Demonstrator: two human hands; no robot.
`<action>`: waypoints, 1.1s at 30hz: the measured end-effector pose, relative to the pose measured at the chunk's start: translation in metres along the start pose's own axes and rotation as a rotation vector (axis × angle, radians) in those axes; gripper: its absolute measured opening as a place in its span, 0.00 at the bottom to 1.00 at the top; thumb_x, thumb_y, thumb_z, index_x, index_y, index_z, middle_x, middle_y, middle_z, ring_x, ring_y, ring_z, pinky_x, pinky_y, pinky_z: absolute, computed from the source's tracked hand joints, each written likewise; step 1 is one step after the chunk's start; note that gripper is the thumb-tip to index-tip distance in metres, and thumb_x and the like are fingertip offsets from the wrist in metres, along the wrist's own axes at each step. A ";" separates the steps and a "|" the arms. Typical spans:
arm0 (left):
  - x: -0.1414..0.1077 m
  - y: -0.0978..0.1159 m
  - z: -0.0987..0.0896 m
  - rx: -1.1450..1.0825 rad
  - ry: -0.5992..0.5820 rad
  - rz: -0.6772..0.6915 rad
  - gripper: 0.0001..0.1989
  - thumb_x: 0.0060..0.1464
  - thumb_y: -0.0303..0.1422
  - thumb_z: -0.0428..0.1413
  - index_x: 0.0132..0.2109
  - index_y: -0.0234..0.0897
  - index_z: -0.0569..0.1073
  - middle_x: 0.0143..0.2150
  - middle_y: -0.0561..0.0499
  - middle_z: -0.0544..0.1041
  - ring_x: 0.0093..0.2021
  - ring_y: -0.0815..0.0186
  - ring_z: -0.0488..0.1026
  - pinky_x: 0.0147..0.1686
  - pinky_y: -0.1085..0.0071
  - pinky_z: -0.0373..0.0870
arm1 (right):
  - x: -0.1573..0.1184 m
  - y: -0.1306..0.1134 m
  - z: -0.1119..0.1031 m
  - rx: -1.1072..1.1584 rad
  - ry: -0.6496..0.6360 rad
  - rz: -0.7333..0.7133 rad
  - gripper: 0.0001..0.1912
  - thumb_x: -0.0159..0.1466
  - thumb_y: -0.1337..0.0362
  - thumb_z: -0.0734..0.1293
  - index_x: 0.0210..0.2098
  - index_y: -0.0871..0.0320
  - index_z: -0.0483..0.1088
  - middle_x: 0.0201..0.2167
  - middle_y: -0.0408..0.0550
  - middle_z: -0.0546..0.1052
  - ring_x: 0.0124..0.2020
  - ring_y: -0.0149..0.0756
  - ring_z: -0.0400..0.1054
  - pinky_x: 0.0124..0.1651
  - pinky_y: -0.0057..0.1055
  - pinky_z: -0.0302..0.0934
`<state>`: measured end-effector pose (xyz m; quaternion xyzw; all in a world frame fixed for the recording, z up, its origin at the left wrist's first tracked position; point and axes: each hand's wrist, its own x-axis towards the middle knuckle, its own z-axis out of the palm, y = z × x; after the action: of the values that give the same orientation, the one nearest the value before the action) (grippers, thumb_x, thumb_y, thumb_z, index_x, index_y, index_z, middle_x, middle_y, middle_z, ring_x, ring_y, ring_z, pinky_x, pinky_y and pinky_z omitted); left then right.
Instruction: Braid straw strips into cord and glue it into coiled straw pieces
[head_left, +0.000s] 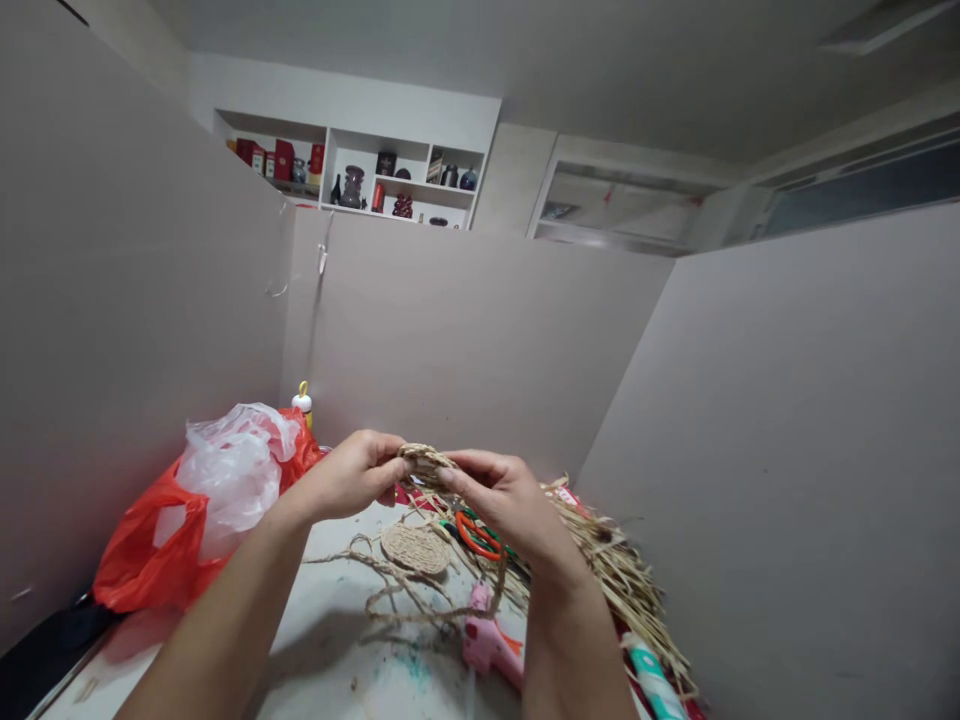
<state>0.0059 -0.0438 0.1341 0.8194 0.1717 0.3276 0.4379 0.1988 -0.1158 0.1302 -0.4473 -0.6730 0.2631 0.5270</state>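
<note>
A small ring of braided straw cord (425,461) is held up above the table between both hands. My left hand (360,472) pinches its left edge between thumb and fingers. On its right side, my right hand (499,490) grips it with the thumb in front. A loose length of cord (420,612) hangs in a loop near my right wrist and trails over the tabletop. Below the hands lies a flat round woven disc (415,548). Close to my right forearm is a pink glue gun (487,640).
Orange-handled scissors (480,535) lie behind the disc. A heap of dry straw (622,580) and a teal-and-white roll (654,680) are at right. Red and white plastic bags (232,480) stand at left. Grey partitions (465,330) enclose the white table (337,650).
</note>
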 end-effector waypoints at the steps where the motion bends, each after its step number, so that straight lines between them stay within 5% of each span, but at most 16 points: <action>1: 0.001 0.001 0.000 -0.042 0.001 -0.002 0.13 0.56 0.37 0.53 0.35 0.32 0.76 0.26 0.52 0.71 0.23 0.73 0.65 0.24 0.76 0.64 | 0.000 0.001 0.000 -0.006 -0.002 -0.010 0.13 0.58 0.57 0.70 0.39 0.57 0.80 0.29 0.46 0.79 0.32 0.35 0.71 0.37 0.31 0.64; 6: 0.010 0.004 0.010 -0.320 0.228 0.060 0.17 0.54 0.43 0.57 0.42 0.32 0.76 0.27 0.51 0.74 0.24 0.72 0.68 0.27 0.75 0.66 | 0.004 0.002 0.006 0.169 0.242 0.024 0.17 0.55 0.54 0.72 0.36 0.61 0.79 0.13 0.38 0.66 0.14 0.24 0.52 0.17 0.23 0.46; 10: 0.018 0.003 0.032 -0.471 0.256 0.189 0.21 0.53 0.42 0.59 0.51 0.35 0.74 0.45 0.43 0.77 0.44 0.63 0.73 0.44 0.68 0.69 | 0.008 0.004 0.018 0.377 0.375 -0.016 0.15 0.54 0.54 0.73 0.34 0.60 0.78 0.11 0.36 0.63 0.13 0.23 0.50 0.16 0.22 0.44; 14: 0.020 0.001 0.053 -0.643 0.295 0.165 0.20 0.54 0.41 0.59 0.51 0.36 0.74 0.52 0.43 0.75 0.53 0.59 0.70 0.52 0.66 0.66 | 0.009 0.004 0.033 0.379 0.287 -0.033 0.14 0.57 0.55 0.72 0.36 0.60 0.78 0.12 0.36 0.63 0.14 0.23 0.51 0.16 0.22 0.46; 19: 0.019 0.004 0.058 -0.843 0.381 0.067 0.16 0.54 0.41 0.58 0.45 0.33 0.76 0.49 0.42 0.76 0.44 0.60 0.73 0.32 0.72 0.71 | 0.006 0.002 0.041 0.336 0.188 -0.039 0.14 0.60 0.55 0.69 0.37 0.60 0.78 0.16 0.38 0.65 0.15 0.23 0.52 0.17 0.22 0.47; 22: 0.019 0.005 0.055 -0.910 0.315 0.040 0.16 0.56 0.40 0.56 0.45 0.32 0.77 0.48 0.41 0.76 0.35 0.64 0.74 0.24 0.73 0.67 | 0.005 0.000 0.040 0.334 0.165 -0.039 0.14 0.60 0.55 0.69 0.37 0.61 0.77 0.15 0.37 0.63 0.15 0.23 0.52 0.16 0.22 0.47; 28: 0.018 0.007 0.040 -1.086 0.376 -0.003 0.13 0.62 0.33 0.49 0.37 0.30 0.76 0.40 0.42 0.79 0.41 0.62 0.76 0.42 0.66 0.72 | 0.003 -0.004 0.035 0.314 0.035 0.051 0.17 0.54 0.57 0.73 0.41 0.58 0.73 0.27 0.40 0.73 0.14 0.20 0.54 0.15 0.21 0.50; 33: 0.017 0.004 0.015 -1.180 0.412 0.003 0.13 0.64 0.31 0.46 0.36 0.30 0.73 0.28 0.48 0.76 0.28 0.66 0.76 0.35 0.67 0.74 | 0.004 -0.001 0.033 0.212 0.005 0.136 0.16 0.53 0.57 0.73 0.37 0.58 0.71 0.19 0.36 0.68 0.14 0.21 0.54 0.16 0.21 0.50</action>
<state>0.0285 -0.0459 0.1379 0.3599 0.0416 0.5192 0.7741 0.1671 -0.1089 0.1231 -0.4344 -0.6083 0.3665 0.5540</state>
